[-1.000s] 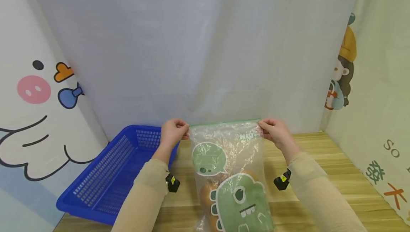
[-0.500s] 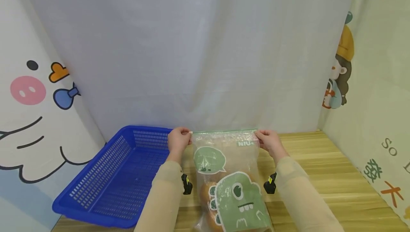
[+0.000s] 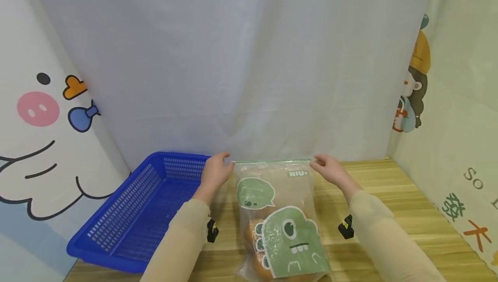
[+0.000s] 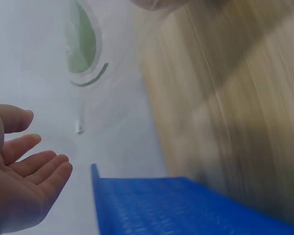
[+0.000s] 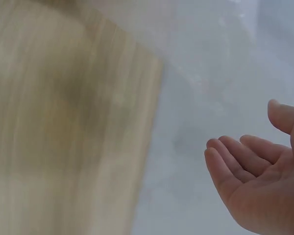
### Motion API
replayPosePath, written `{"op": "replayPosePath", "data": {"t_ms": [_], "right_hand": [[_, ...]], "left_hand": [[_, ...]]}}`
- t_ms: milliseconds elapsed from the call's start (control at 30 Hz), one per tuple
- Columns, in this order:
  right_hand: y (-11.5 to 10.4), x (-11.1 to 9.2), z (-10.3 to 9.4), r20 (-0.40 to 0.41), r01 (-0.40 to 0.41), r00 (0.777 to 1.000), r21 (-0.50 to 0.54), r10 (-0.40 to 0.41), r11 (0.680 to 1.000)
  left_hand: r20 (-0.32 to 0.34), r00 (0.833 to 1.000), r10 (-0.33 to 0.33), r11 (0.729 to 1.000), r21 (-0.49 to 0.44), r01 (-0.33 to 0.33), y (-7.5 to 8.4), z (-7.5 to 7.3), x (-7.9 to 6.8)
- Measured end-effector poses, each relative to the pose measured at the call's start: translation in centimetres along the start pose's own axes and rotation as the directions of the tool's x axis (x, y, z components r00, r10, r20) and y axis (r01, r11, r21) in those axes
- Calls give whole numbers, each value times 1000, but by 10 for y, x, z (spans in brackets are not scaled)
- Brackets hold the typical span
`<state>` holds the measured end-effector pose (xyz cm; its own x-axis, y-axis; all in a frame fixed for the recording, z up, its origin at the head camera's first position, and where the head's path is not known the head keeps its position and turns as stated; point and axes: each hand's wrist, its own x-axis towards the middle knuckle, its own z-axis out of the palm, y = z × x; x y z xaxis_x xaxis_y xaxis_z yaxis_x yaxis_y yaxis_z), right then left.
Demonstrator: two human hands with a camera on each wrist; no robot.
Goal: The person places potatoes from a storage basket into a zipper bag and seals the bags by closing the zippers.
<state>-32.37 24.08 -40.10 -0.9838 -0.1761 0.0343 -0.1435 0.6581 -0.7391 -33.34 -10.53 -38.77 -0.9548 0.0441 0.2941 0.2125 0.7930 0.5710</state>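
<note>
A clear zip bag (image 3: 284, 191) with a green dinosaur print stands on the wooden table, its green zip edge at the top. Round orange-brown items (image 3: 254, 269) show through its lower part; their kind is hidden behind the print. Beside the bag's top left corner is my left hand (image 3: 216, 171), thumb and fingers apart. My right hand (image 3: 330, 170) is at the top right corner, likewise spread. Both wrist views show relaxed fingers with nothing between them, and in the left one the bag's white zip end (image 4: 79, 127) hangs free of the fingertips.
To the left, a blue plastic basket (image 3: 113, 262) with slotted walls sits close to my left forearm. The wooden table (image 3: 389, 213) extends to the right. A pale curtain (image 3: 249, 78) hangs behind, with printed cloths on both sides.
Both hands pinched the bag's top corners earlier; they have let go and their fingers have spread. The bag came down a little and now stays in place.
</note>
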Motion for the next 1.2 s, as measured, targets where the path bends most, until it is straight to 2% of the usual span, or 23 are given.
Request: {"op": "replayPosePath", "data": {"t_ms": [133, 267, 367, 467, 533, 567, 667, 767, 900, 967, 1200], "right_hand": [[-13, -13, -9, -14, 127, 991, -114, -130, 985], [-29, -30, -16, -46, 242, 965, -216, -257, 946], [-40, -45, -16, -57, 345, 921, -336, -385, 876], [-50, -59, -12, -52, 426, 860, -472, -507, 772], [-55, -68, -7, -40, 443, 835, -543, -548, 714], [-57, -73, -4, -31, 442, 831, -569, -555, 694], [-60, -85, 6, -6, 430, 835, -618, -551, 658], [-59, -92, 17, 22, 423, 844, -641, -536, 640], [-56, -97, 28, 58, 416, 861, -653, -506, 633], [-54, -98, 32, 74, 411, 869, -659, -489, 630], [-52, -99, 38, 113, 414, 881, -652, -459, 635]], "left_hand": [[38, 994, 100, 992, 67, -103, 5, -17, -12], [59, 979, 197, 972, 117, -202, 10, -30, -27], [59, 960, 273, 945, 173, -279, 14, -36, -42], [60, 944, 325, 910, 252, -329, 18, -38, -59], [72, 939, 336, 891, 299, -342, 21, -36, -71], [81, 938, 338, 883, 318, -345, 22, -35, -76], [112, 938, 329, 871, 347, -347, 26, -30, -92], [137, 934, 329, 860, 365, -356, 29, -25, -104], [182, 933, 311, 857, 372, -358, 30, -16, -115], [207, 934, 291, 863, 364, -349, 31, -12, -118], [252, 938, 237, 877, 360, -318, 26, -5, -122]]}}
